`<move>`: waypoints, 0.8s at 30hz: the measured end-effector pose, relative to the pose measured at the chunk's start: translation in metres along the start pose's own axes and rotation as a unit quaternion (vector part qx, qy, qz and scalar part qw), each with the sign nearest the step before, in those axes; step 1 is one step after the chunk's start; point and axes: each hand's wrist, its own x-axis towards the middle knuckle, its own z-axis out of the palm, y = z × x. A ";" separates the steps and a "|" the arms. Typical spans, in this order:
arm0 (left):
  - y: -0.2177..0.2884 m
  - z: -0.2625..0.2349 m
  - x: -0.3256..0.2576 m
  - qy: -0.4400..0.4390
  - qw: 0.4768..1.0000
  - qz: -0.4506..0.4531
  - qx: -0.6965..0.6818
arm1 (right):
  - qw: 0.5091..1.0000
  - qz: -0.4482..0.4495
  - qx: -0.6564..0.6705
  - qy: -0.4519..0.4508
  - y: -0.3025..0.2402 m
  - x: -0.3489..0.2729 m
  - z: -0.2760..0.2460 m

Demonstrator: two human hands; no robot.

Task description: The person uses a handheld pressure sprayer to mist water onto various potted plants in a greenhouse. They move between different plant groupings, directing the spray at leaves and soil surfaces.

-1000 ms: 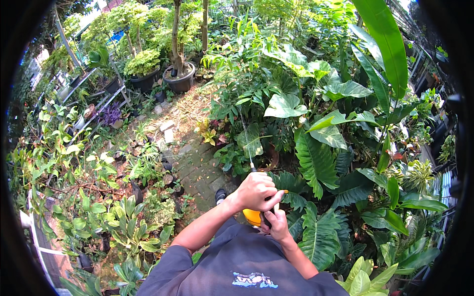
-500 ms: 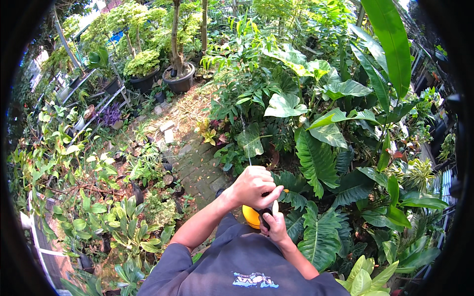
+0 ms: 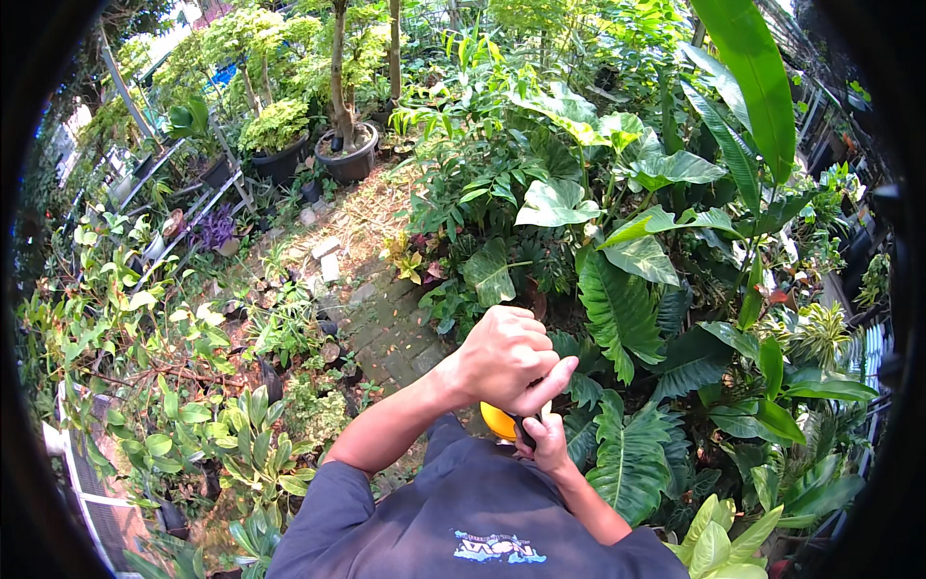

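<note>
Just ahead of my dark shirt, my right hand [image 3: 546, 442] is wrapped round the black handle of a yellow pump sprayer [image 3: 498, 421]. My left hand [image 3: 514, 359] is a closed fist on top of the sprayer, its thumb stretched to the right. That fist hides the sprayer's top and nozzle, and only a slice of the yellow body shows below it. Closest to the hands on the right are big lobed green leaves [image 3: 627, 454].
A mossy brick path [image 3: 386, 338] runs ahead, with pale loose blocks [image 3: 328, 259] on it. Large potted trees [image 3: 347, 164] stand at its far end. Leafy plants [image 3: 260, 439] crowd the left side, beside a metal rail [image 3: 183, 236]. A tall broad leaf [image 3: 757, 87] rises at right.
My left fist has risen slightly and covers more of the sprayer. The thin water jet seen earlier ahead of the hands no longer shows. My right hand keeps its hold.
</note>
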 end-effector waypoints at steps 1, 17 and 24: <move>0.000 -0.002 0.001 0.024 0.999 -0.030 -0.009 | 1.000 0.010 -0.017 0.021 -0.001 -0.001 0.000; 0.003 -0.003 0.014 -0.056 0.997 0.033 -0.043 | 1.000 -0.009 -0.006 0.021 -0.008 -0.003 -0.002; 0.004 0.000 0.015 -0.059 0.997 0.001 -0.052 | 1.000 -0.027 0.009 -0.010 -0.012 0.003 -0.007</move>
